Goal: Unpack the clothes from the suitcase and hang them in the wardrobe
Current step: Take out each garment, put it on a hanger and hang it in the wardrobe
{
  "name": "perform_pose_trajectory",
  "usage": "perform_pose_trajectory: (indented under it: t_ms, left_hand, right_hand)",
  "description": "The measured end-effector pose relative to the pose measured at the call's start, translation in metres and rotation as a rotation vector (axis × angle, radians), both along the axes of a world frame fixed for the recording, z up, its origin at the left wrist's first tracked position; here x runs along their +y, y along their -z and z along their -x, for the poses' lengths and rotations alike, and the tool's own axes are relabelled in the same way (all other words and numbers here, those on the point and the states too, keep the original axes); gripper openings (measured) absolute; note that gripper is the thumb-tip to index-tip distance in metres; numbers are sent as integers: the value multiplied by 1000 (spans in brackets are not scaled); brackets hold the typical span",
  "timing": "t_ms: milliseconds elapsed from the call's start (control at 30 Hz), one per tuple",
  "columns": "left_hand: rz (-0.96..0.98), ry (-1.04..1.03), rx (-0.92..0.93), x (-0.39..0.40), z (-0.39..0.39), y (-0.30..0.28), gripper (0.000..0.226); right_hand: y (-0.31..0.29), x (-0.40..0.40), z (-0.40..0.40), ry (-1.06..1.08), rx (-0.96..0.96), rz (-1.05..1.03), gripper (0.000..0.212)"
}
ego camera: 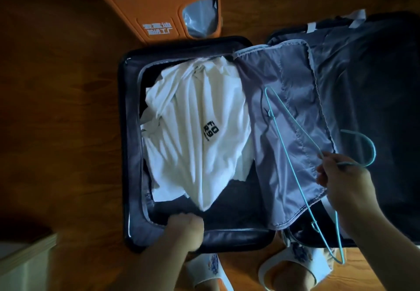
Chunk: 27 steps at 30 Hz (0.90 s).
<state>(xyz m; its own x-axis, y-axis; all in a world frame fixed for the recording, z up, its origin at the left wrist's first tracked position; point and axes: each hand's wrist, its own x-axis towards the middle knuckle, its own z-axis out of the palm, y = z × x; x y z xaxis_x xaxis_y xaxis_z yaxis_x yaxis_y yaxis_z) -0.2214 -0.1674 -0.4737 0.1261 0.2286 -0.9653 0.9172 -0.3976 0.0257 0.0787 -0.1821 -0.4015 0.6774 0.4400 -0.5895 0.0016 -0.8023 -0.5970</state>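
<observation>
Seen from above, nearest the viewer, two feet in white slippers stand on a wooden floor at the bottom edge of an open suitcase; the left hand reaches down over the suitcase's near rim, its grip curled with fingers tucked toward the lower tip of a white shirt, though whether it actually pinches the cloth cannot be told; the right hand is raised over the right half of the case, its grip pinching a thin light-blue wire hanger near the base of its hook, with the hook curving out to the right and the frame slanting across the view; the crumpled white shirt, bearing a small black printed mark, lies in the left half of the suitcase on dark lining; a grey fabric divider flap is folded over the middle, lying partly beneath the hanger; the right half of the suitcase is dark and dim; farthest away, beyond the case's top edge, an orange plastic object with white lettering rests on the floor.
</observation>
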Motion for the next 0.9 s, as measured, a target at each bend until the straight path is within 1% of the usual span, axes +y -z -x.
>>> perform_pose_trajectory:
  t_ms: [33,100,133,167,200,267,300,367,400,467,500,567,633,700,733,800,833,867,900]
  left_hand:
    - [-31,-65,-20,15,-9,6,26]
    - [-287,-320,-163,51,-27,11,23]
    - [-431,-417,-240,70,-36,10,25]
    - [-558,-463,-310,90,-45,9,25]
    - [-662,-463,-356,107,-54,9,26]
    - [-793,-372,-391,141,-69,6,31]
    - [-852,-289,-397,157,-75,8,38]
    - [-920,-84,-408,195,-92,18,63]
    - [-941,3,-442,216,-103,23,73]
    - [-914,102,-491,256,-129,30,73]
    - [-847,148,-458,271,-139,29,69]
    - [-710,265,-313,277,-148,22,53]
    - [-602,347,-227,258,-132,15,35]
    - [-580,378,-280,224,-92,15,31]
    - [-614,387,-327,205,-69,15,32]
    - [-670,356,-364,167,-23,4,23]
    - [-688,327,-399,148,-3,-1,27]
    - [-682,285,-396,128,15,-11,31]
    - [-675,225,-384,109,27,-26,28]
  right_hand:
    - [-1,2,0,-15,-4,-6,27]
    - [-2,6,-2,-37,-27,-5,25]
    - [-1,8,-3,-40,-34,-7,24]
    - [0,10,-3,-40,-34,-10,23]
    - [1,13,-3,-39,-33,-10,21]
    - [5,18,-3,-33,-32,-20,20]
    - [6,20,-3,-22,-33,-28,20]
    - [10,24,-5,5,-25,-57,21]
    - [12,26,-5,18,-21,-72,22]
    - [21,31,-7,18,-28,-94,24]
    - [26,33,-7,19,-30,-113,24]
    - [31,37,-8,33,-25,-152,23]
    - [31,35,-8,39,-17,-149,23]
    - [23,26,-4,50,4,-135,26]
    - [17,21,-1,50,12,-123,27]
    - [-4,10,6,19,24,-79,28]
    - [-16,4,9,-10,31,-56,27]
    - [-28,-2,13,-38,40,-27,26]
    - [-40,-8,17,-58,39,-8,25]
